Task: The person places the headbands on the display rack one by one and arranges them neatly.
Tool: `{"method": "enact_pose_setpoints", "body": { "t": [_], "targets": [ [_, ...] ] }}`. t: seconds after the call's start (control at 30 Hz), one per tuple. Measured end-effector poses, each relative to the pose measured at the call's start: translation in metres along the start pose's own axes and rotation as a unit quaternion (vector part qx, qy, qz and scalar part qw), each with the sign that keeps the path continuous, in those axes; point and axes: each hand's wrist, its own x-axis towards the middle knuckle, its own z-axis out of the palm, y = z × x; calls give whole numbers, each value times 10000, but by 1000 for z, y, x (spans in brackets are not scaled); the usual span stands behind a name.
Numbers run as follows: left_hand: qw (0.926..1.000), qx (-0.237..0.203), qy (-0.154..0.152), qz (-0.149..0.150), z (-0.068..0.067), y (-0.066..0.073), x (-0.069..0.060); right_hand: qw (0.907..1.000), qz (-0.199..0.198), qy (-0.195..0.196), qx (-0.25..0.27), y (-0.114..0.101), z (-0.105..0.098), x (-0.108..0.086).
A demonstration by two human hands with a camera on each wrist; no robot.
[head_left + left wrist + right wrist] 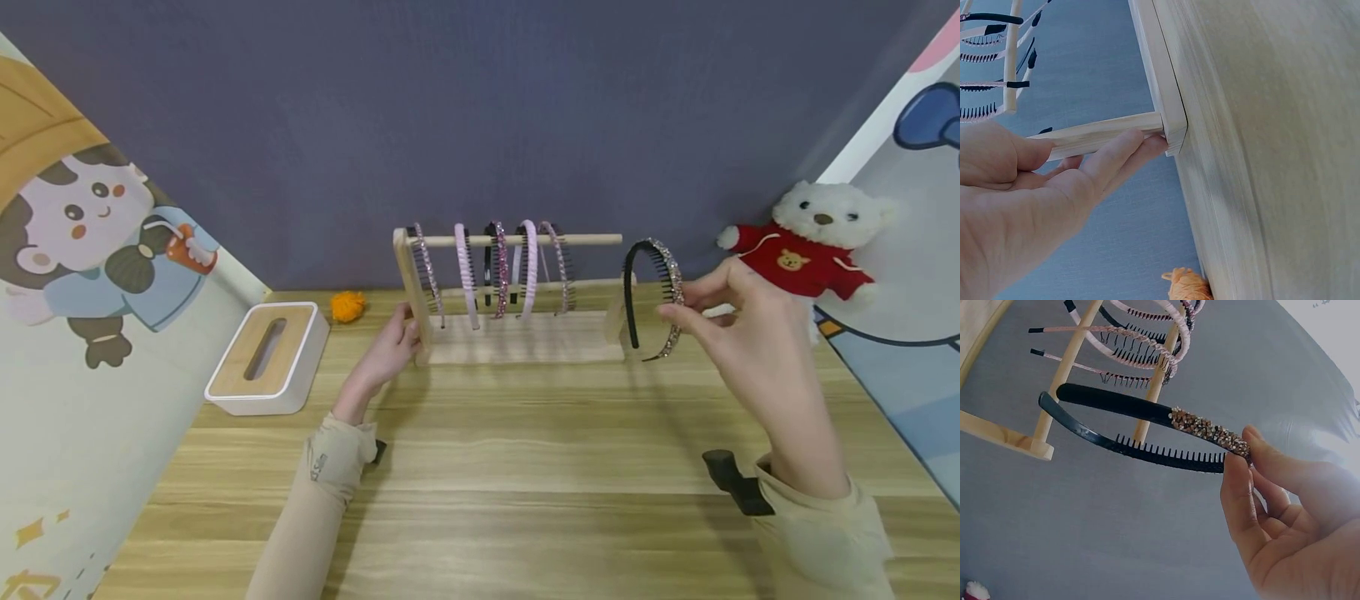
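Note:
My right hand [757,342] pinches a black toothed headband [632,292] by its glittery, stone-covered part, between thumb and fingers. It is held just off the right end of a wooden headband rack [517,337]. In the right wrist view, this headband's open ends [1104,407] point toward the rack's rods. At the rack's left end, my left hand [386,350] holds the upright side post [1100,132], thumb on one side and fingers on the other. Several headbands hang over the rods, among them a pale pink wrapped one [530,267] and a pink sparkly one [501,271].
A white tissue box [300,379] with a wooden lid stands on the left of the wood-grain table [525,500]. Near the back edge lies an orange yarn ball [347,307]. A white plush bear [795,258] in red sits at the back right. Behind rises a dark grey-blue wall [487,108].

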Motion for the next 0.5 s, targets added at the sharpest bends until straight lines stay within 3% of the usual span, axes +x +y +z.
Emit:
{"method": "enact_pose_setpoints", "body": {
  "t": [0.3,0.5],
  "targets": [
    [10000,-21,-10,-32,-1,-1,0,9992,250,259,-146,4,7,11],
    [10000,-15,-24,-13,-1,1,-1,9986,148,495,-72,6,13,17]
  ]
}}
